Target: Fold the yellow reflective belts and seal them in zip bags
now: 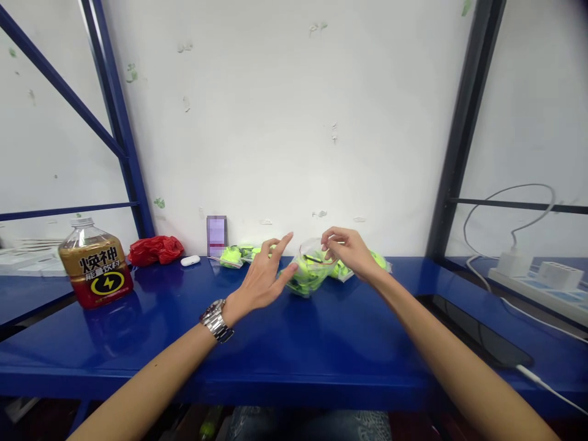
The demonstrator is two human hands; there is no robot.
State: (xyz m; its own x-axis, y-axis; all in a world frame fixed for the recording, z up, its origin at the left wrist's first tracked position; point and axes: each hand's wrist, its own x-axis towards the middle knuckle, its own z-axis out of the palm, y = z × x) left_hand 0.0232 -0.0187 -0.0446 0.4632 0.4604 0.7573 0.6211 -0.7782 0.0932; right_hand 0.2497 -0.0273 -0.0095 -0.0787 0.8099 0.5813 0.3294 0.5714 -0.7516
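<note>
A clear plastic bag [307, 283] with bright yellow-green contents and dark parts sits upright on the blue table, between my two hands. At its left side is my left hand [265, 275], open with fingers apart, the thumb close to the bag and perhaps touching it. My right hand [348, 250] is closed in a pinch at the bag's upper right edge. What exactly lies between those fingertips is partly hidden. Behind my hands lie more bagged yellow-green items [231, 257], and others [340, 269] show under my right wrist.
On the blue table [294, 349] stand a large drink bottle [96, 263], a red plastic bag [156, 250], a small white case [190, 260] and an upright phone [216, 236]. A black phone [475, 331] with a white cable lies right, near a power strip [546, 285].
</note>
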